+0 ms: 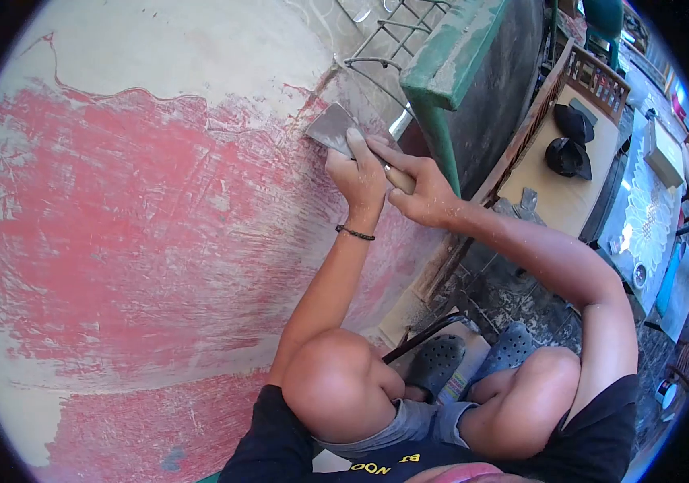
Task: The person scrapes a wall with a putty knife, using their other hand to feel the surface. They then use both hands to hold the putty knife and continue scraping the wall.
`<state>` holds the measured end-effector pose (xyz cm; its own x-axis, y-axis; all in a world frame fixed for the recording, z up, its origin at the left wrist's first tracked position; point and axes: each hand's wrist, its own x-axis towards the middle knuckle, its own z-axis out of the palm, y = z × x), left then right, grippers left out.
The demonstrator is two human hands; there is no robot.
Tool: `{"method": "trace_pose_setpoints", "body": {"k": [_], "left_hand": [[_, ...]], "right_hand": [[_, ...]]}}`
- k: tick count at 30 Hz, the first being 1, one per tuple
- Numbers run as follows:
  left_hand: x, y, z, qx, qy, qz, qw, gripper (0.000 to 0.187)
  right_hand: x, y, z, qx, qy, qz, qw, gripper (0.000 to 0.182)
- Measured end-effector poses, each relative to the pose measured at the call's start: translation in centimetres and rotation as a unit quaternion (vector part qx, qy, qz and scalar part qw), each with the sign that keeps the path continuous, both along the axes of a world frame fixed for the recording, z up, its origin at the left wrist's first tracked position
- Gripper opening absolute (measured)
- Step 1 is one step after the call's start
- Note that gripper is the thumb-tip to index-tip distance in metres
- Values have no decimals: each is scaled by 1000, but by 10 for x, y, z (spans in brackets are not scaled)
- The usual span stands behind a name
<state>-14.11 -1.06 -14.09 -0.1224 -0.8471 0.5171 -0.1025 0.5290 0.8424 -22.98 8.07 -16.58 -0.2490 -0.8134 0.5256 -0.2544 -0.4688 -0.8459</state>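
A scraper with a flat, wide metal blade (330,127) lies against the wall (159,217) near its upper right edge. My right hand (427,193) is wrapped round the scraper's wooden handle (400,179). Close by, my left hand (358,179) presses its fingers on the blade near the handle, and a dark bracelet circles that wrist. Red paint shows over much of the wall, with pale scraped streaks through it and off-white coating around it. Pale dust clings to both hands.
Right of the blade stand a green post (439,137) and a metal grille (385,60). Farther right is a wooden bench (542,181) with black caps (570,157). A table with a lace cloth (646,217) stands beyond. Debris covers the dark floor (513,286).
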Motion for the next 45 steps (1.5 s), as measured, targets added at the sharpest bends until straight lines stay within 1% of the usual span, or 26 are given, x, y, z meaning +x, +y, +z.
{"method": "trace_pose_setpoints", "body": {"k": [2,5,8,11,14,17,18,20,23,24,26,27,30,33,36,37,40,43,44,45], "left_hand": [[-3,-10,3,-44,-17,23,999,39],[-14,-2,43,-34,33,-18,999,42],[-6,1,34,-28,-20,15,999,39],[5,-9,-8,-2,-14,-18,1000,37],[-1,-12,10,-74,-31,4,997,36],[-11,-10,31,-55,-5,2,998,40],[-10,-6,28,-55,-9,13,998,40],[-6,0,19,-60,-20,30,998,40],[1,-18,-23,-30,48,-26,998,40],[0,-19,-17,-51,26,-13,998,40],[-5,-12,12,-85,-14,22,996,41],[-6,-7,26,-17,-5,-6,1000,42],[-8,-11,13,-47,28,9,998,42],[1,2,-1,44,58,-40,997,38],[-3,-8,3,-43,33,-2,999,37],[1,-11,12,-35,-28,4,999,35],[-3,-8,17,-6,20,-17,1000,35],[-1,4,0,37,77,-31,996,36],[-1,-1,-4,6,61,-27,998,36],[-2,-3,1,-24,43,-21,999,36]], "right_hand": [[-1,-8,3,-24,9,-8,1000,65],[-11,-14,25,3,-1,13,1000,68],[-9,-5,23,36,-26,37,998,68],[3,-2,-4,3,-6,10,1000,65],[-2,-8,8,-25,-10,15,1000,67],[-14,-10,25,18,-8,38,999,69],[-13,-8,23,13,-6,33,999,69],[-8,-3,13,-1,-3,19,1000,69],[-2,2,0,35,8,34,999,77],[-3,-2,-1,22,5,36,999,77],[-11,-11,7,6,5,48,999,76],[-15,-9,23,55,-10,63,996,75],[-12,-11,12,-5,-3,21,1000,67],[0,-1,0,13,-1,16,1000,66],[-3,-11,1,-22,-2,17,1000,66],[-4,-12,5,-19,-4,19,1000,66],[-9,-10,14,-15,2,23,1000,67],[-5,-3,6,-9,7,18,1000,67],[-4,0,4,6,4,18,1000,67],[-1,1,4,22,0,19,1000,66]]}}
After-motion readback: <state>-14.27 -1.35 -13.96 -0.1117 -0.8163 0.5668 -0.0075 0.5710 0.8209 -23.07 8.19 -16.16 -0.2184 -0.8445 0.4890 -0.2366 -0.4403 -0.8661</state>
